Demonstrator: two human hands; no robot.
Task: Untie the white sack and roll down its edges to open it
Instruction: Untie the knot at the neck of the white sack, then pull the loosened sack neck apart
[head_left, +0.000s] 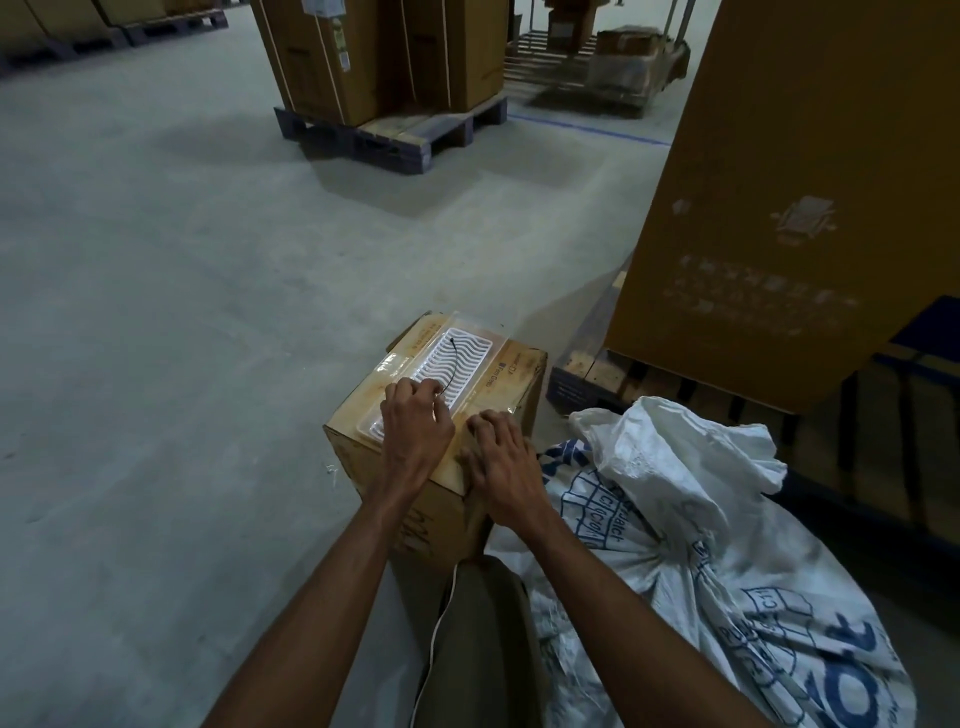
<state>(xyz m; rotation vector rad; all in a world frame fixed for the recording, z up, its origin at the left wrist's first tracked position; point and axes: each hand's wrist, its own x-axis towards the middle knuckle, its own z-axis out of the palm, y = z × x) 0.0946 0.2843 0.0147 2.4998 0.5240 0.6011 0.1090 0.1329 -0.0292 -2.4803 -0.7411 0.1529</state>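
Note:
The white sack (691, 561) with blue print lies on the floor at the lower right, its neck bunched and its loose top flopped upward. Both hands are off it, on a small cardboard box (441, 467) just to its left. My left hand (415, 421) rests on a white ribbed plastic tray (452, 369) on the box top, its fingertips pinched on a thin black tie (453, 364) that curves across the tray. My right hand (498, 462) lies flat on the box's near right edge, fingers spread, holding nothing.
A tall brown carton (810, 171) on a pallet stands close behind the sack at the right. More cartons on a blue pallet (384, 130) stand farther back. Bare concrete floor (156, 312) stretches to the left. My trouser leg (483, 644) shows below the box.

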